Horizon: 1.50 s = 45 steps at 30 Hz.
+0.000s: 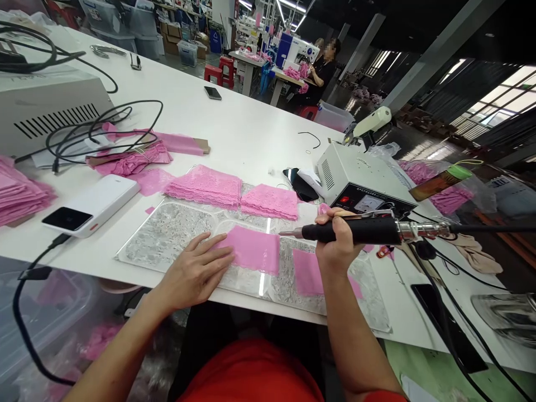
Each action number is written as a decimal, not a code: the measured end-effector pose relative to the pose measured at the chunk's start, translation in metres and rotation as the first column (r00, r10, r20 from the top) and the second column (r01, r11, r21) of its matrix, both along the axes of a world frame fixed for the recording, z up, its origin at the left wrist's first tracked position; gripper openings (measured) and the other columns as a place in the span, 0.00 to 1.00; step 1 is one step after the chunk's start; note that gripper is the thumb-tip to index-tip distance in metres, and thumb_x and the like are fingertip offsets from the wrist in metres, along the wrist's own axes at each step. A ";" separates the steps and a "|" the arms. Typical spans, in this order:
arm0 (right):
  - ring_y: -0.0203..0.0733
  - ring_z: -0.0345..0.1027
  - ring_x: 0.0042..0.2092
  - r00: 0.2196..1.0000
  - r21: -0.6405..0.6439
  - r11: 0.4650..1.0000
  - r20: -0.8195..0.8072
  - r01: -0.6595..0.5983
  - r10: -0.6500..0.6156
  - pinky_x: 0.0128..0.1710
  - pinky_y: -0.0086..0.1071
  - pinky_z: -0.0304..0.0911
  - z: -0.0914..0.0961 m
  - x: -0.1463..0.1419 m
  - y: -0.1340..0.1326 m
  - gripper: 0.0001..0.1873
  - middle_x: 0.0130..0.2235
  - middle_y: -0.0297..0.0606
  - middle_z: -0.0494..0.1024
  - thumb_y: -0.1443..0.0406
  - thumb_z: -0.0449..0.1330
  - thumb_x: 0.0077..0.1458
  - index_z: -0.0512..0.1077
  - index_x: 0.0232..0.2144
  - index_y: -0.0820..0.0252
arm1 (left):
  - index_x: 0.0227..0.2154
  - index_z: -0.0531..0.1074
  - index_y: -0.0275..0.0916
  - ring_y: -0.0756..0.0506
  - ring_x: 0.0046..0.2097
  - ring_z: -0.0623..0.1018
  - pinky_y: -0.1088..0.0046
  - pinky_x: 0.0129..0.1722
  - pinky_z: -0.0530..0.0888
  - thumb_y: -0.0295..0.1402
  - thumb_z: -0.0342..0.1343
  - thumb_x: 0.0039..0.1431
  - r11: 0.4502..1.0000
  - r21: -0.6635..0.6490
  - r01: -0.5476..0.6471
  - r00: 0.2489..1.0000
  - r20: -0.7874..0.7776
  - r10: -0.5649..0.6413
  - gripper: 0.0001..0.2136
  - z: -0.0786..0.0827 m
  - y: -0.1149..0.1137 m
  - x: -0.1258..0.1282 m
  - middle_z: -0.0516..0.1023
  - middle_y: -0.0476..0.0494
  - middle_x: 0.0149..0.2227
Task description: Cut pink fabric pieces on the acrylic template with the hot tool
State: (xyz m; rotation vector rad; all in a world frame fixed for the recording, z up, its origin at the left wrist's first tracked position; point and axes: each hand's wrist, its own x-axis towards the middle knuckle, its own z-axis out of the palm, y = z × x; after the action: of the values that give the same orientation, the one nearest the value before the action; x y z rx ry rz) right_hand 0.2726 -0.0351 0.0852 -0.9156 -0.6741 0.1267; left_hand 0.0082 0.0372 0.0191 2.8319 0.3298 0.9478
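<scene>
My left hand [196,272] lies flat with fingers stretched out, its fingertips on the left edge of a pink fabric piece [253,249]. That piece rests on a scratched glass plate [167,229] at the table's near edge. My right hand [337,241] is wrapped round the black grip of a cutting tool [360,230], held level, its metal tip pointing left just above the fabric's right end. A second pink piece [306,272] lies under my right wrist. Two stacks of pink lace [205,187] [270,201] sit behind the plate.
A white control box [355,181] stands right of the lace, a larger grey machine [46,109] with black cables at far left. A white power bank [94,204], a phone [212,92] and more pink stacks [19,192] lie on the white table [234,128]. A person sits at distant sewing machines.
</scene>
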 end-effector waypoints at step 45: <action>0.32 0.65 0.24 0.988 -0.034 0.989 -0.070 -0.142 0.140 0.29 0.33 0.64 -0.012 0.013 -0.020 0.03 0.28 0.30 0.71 0.66 0.58 0.44 0.69 0.26 0.59 | 0.51 0.72 0.43 0.38 0.61 0.70 0.55 0.59 0.66 0.23 0.52 0.59 1.000 -0.008 -0.015 0.999 -0.032 0.015 0.18 0.002 0.003 0.001 0.79 0.46 0.51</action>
State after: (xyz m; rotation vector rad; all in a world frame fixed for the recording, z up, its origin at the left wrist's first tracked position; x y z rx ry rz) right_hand 0.2854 -0.0549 0.0727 -0.8964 -0.6753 0.2967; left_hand 0.0090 0.0400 0.0208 2.8437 0.3577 0.9031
